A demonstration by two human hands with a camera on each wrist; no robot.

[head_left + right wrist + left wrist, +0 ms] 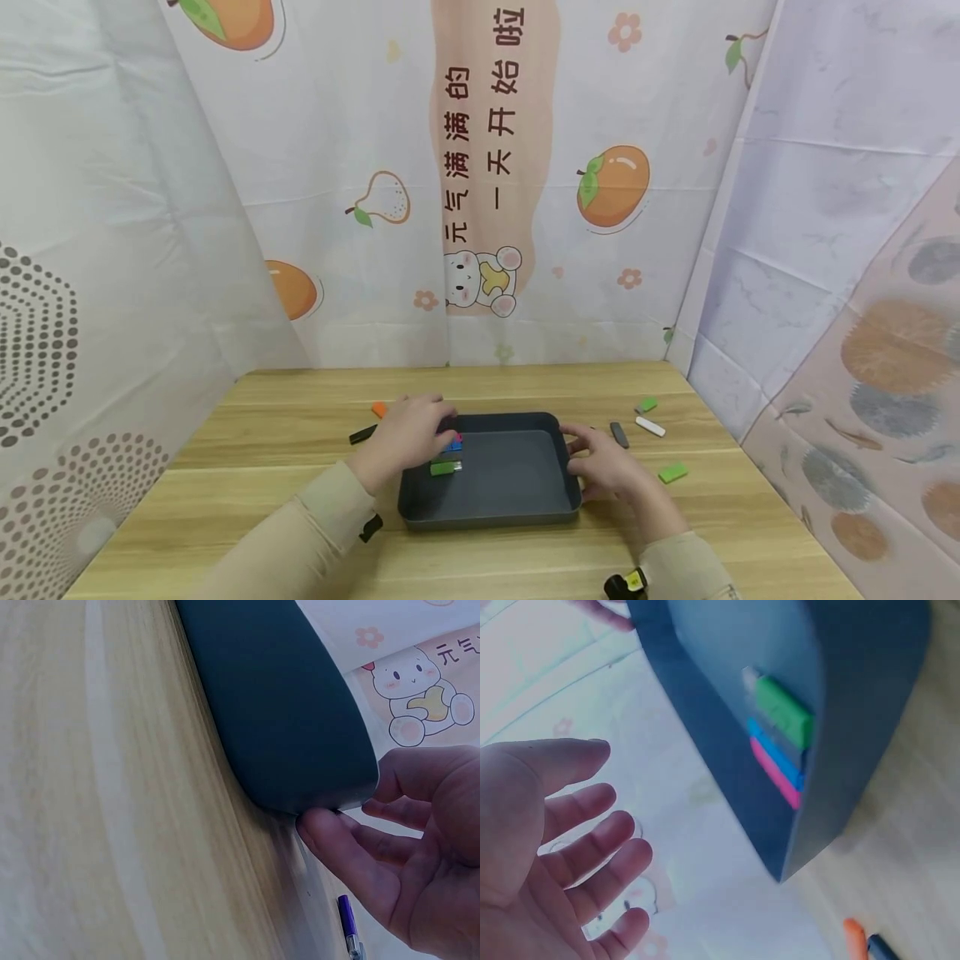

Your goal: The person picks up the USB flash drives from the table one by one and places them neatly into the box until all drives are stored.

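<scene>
A dark grey rectangular tray lies between both hands. Along its left side are a green USB flash drive with a metal plug, a blue one and a pink one, lying side by side. My left hand hovers over the tray's left rim, its fingers loosely spread and nothing in them; in the head view it partly covers the blue and pink drives. At the opposite end, my right hand holds the tray's side, thumb at the lower edge and fingers near the rim.
Left of the tray lie an orange drive and a black one. To its right are a dark grey drive, a white one, two green ones and a purple one. Printed curtains surround the wooden table.
</scene>
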